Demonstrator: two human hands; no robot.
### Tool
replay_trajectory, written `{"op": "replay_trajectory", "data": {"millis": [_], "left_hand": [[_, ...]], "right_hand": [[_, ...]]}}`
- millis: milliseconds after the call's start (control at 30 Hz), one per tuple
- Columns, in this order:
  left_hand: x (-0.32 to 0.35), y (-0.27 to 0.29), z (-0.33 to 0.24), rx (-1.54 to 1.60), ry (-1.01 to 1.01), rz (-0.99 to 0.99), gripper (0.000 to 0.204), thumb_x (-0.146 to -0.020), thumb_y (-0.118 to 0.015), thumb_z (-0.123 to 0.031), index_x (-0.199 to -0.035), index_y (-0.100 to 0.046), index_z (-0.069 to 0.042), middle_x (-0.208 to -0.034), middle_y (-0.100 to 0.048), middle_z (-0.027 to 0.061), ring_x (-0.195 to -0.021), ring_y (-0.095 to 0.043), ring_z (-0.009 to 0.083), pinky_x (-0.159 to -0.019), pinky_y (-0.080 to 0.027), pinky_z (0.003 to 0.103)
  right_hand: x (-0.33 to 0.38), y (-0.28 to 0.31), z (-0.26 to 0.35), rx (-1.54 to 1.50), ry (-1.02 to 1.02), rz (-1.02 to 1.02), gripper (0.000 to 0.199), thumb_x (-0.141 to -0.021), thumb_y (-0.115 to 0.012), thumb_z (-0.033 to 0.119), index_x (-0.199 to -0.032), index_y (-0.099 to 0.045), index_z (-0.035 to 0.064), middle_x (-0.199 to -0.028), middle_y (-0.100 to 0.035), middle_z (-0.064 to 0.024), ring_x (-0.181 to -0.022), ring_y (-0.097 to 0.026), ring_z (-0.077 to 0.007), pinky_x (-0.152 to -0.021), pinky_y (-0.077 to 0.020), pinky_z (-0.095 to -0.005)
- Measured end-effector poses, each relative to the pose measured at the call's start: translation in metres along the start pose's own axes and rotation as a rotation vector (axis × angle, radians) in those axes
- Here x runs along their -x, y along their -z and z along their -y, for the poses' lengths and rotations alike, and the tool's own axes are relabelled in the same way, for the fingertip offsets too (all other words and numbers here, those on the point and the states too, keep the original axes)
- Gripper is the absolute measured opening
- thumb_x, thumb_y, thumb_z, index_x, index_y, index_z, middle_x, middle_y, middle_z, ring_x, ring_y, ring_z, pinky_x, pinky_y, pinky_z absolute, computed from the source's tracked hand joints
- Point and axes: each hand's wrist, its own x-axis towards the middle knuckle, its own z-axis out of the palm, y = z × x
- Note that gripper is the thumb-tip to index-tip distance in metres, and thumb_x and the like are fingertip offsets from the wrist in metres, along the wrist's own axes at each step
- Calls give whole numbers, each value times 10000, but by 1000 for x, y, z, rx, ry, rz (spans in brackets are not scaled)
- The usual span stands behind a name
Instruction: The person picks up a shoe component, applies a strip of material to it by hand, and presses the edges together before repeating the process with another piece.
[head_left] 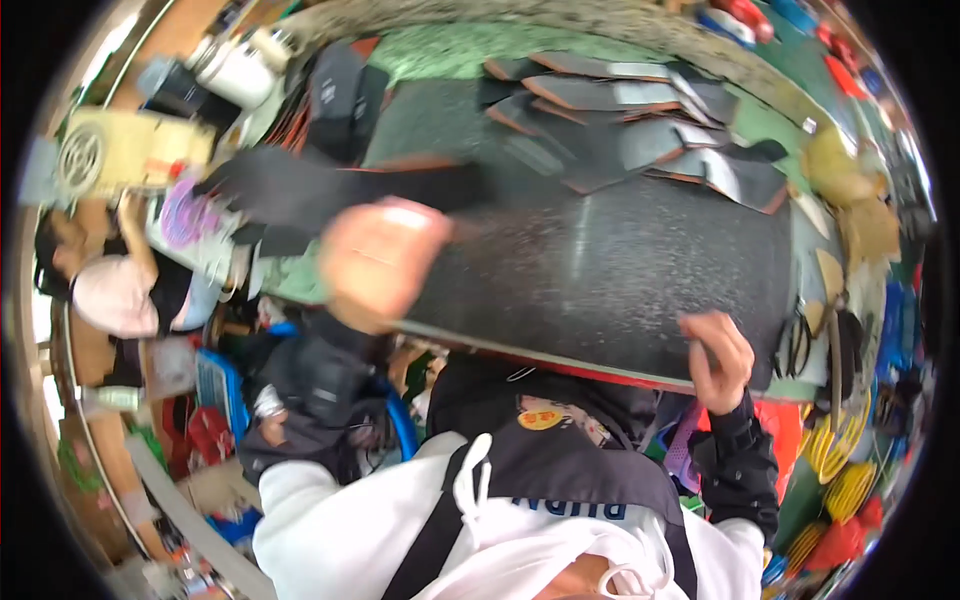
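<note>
My left hand (pixel 385 255) is smeared by motion above the left part of the black work board (pixel 600 270). A dark, flat cut piece with an orange edge (pixel 290 190), also blurred, lies across just beyond it. Whether my fingers grip that piece cannot be made out. My right hand (pixel 720 355) rests at the near right edge of the board, fingers bent and thumb apart, with nothing in it. Farther back, several black and grey pieces with orange edges (pixel 640 125) overlap in a fanned pile.
Another stack of dark pieces (pixel 335 95) stands at the back left, near a white jar (pixel 235 70). Scissors (pixel 795 340) lie to the right of the board. At far left a person (pixel 115 290) sits by a cream-coloured machine (pixel 135 150). Yellow coils (pixel 845 450) lie at lower right.
</note>
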Motion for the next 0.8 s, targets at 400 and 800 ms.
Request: {"op": "replay_trajectory", "data": {"millis": [400, 800], "left_hand": [[-270, -208, -6, 351, -58, -87, 630, -832, -723, -385, -1342, -544, -60, -1329, -581, 221, -1244, -552, 351, -1039, -437, 427], [-227, -70, -30, 196, 25, -326, 416, -1047, -413, -173, -1456, -460, -108, -1168, -678, 180, -937, -695, 322, -732, -577, 418]], "right_hand": [[-185, -31, -87, 507, 83, -231, 701, -721, -739, 228, -1344, -492, 23, -1370, -486, -220, -1244, -486, -406, -1025, -416, -500], [-131, -28, -80, 244, 25, -421, 532, -713, -726, 206, -1212, -579, 95, -1250, -553, -139, -1163, -529, -336, -938, -442, -450]]}}
